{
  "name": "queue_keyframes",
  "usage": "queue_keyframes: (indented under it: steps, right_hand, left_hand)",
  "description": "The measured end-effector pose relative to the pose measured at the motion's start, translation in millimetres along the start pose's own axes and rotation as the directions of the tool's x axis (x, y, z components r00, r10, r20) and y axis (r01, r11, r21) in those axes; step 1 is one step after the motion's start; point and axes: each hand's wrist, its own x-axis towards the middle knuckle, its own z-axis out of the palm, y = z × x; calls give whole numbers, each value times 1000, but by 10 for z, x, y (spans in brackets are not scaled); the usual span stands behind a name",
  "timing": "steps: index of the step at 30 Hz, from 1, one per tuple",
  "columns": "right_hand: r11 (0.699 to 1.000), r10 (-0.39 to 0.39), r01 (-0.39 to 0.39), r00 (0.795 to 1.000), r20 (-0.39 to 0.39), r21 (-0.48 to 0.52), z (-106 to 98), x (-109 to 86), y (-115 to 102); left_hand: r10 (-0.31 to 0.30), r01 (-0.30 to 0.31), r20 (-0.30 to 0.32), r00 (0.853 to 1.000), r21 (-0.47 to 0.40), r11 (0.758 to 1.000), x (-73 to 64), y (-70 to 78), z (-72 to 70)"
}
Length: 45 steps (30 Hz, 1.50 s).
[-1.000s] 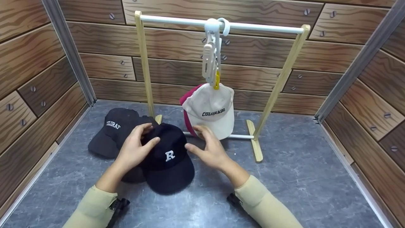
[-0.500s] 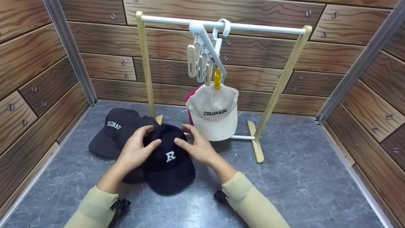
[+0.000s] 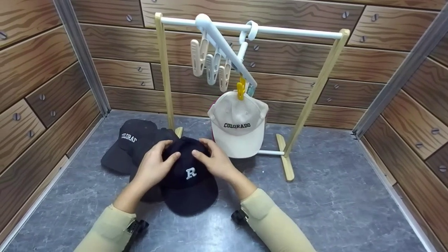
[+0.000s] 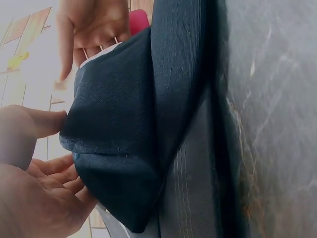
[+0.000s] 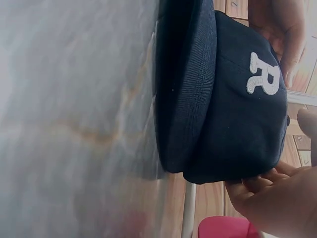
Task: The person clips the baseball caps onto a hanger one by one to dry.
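A navy baseball cap (image 3: 190, 190) with a white R stands on the tabletop, brim toward me. My left hand (image 3: 153, 164) grips its crown from the left, thumb on the front panel. From the right, my right hand (image 3: 218, 162) holds the other side, fingers along the crown in the right wrist view. Just beyond hangs a white COLORADO cap (image 3: 238, 127) from a yellow clip (image 3: 240, 89) on a white hanger (image 3: 224, 45). Behind it a red cap (image 5: 225, 228) is mostly hidden.
Black caps (image 3: 136, 140) lie left of the navy one, partly overlapped by it. A wooden rack with a white rail (image 3: 297, 31) stands at the back; its right foot (image 3: 286, 159) rests on the table. Several pale clips (image 3: 211, 68) dangle from the hanger. Wood-patterned walls enclose the table.
My right hand has moved left onto the navy cap. The hanger has swung round, its near end going left, and the white cap has turned to cover most of the red one.
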Motion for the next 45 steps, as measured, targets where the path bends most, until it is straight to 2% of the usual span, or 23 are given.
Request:
queue_keyframes:
  steps: [7,12,18,22,28,33,37,45]
  right_hand:
    - [1000,30,-30,999,-18,-9,28,23,27]
    - [1000,17,-17,1000,-23,1,45,15,27]
    - [1000,15,-14,1000,-23,28,58,-15,19]
    - [997,26,-24,999,-31,74,63,-31,-3]
    - [975,57,-51,998,-24,218,45,-49,-35]
    - [945,103,-92,995,-16,315,-3,-55,-53]
    - [918,132,-126,991,10,376,-37,-59,-75]
    - [873,127,-128,991,35,470,-74,-78,-129]
  left_hand:
    - [-2,2,6,1000,4,1000,9,19,55]
    - [-11,11,11,1000,5,1000,2,16,89]
    - [15,-15,-21,1000,1,1000,-18,10,127]
    - [44,-47,-39,998,-60,997,-28,40,133]
    - [11,-16,-26,1000,-189,982,-29,78,121]
    - [-27,30,14,1000,-307,951,-31,104,96]
    - [-57,73,52,997,-410,909,-38,127,72]
    - [-85,134,113,990,-562,816,-45,130,53]
